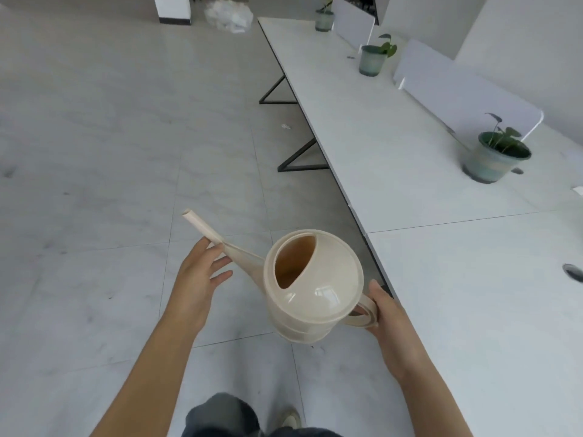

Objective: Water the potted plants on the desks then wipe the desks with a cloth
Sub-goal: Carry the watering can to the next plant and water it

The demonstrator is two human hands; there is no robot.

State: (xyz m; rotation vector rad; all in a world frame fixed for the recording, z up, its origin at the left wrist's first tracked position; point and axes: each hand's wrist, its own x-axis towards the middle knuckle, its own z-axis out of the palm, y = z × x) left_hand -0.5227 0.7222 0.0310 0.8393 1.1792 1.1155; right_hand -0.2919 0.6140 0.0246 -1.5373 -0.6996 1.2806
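Three potted plants stand along the long white desk (394,159) that runs up the right side of the frame: the nearest pot (495,159) by the right edge, the middle pot (373,60) further up, and the far pot (324,20) near the top. None is under the spout yet. The cream watering can (312,288) hangs over the tiled floor (94,152) in the lower centre, just beside the desk's near edge. Its spout (220,239) points up and left, away from the plants.

The right hand (391,313) has its grip clamped round the handle (362,315). The left hand (198,272) is spread, fingers straight and apart, touching the spout without closing on it.

The step in hand looks like bringing the can to the first plant. Keep the can level as it swings right, since the fill opening is wide; how full it is I cannot tell. Turn the spout toward the nearest pot, bring its tip low over the soil among the stems, then tilt slowly so nothing runs onto the desk. White divider panels (467,86) stand close behind the pots, so an approach from the near side seems best. No cloth is in view.
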